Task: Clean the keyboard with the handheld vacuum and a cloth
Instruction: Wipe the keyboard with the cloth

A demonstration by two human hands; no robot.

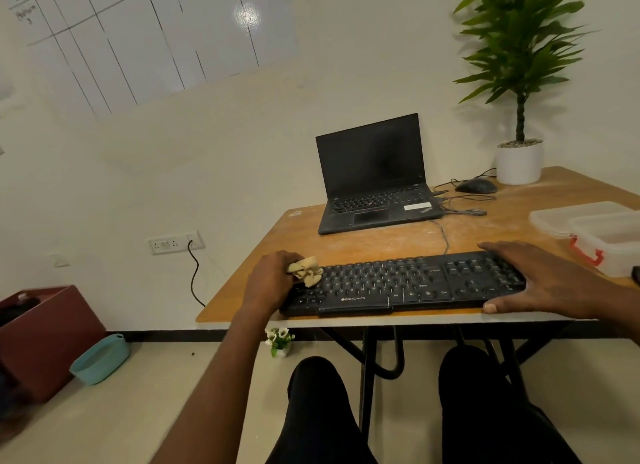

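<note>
So the desk point(381, 245) is a scuffed orange-brown wooden top on black legs, with a black keyboard point(401, 283) lying along its near edge. Further back there's an open black laptop point(375, 176), a dark mouse point(476, 186) with its cable looped beside it, and a potted plant point(519, 162) in a white pot at the far corner. On the right side sit clear plastic containers point(602, 231), one with a red latch.

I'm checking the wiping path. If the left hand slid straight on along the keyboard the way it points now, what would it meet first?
Probably only keys: the left hand, gripping the cloth, points along the keyboard toward the right hand resting on the far end. That hand looks like the first obstacle.
</note>
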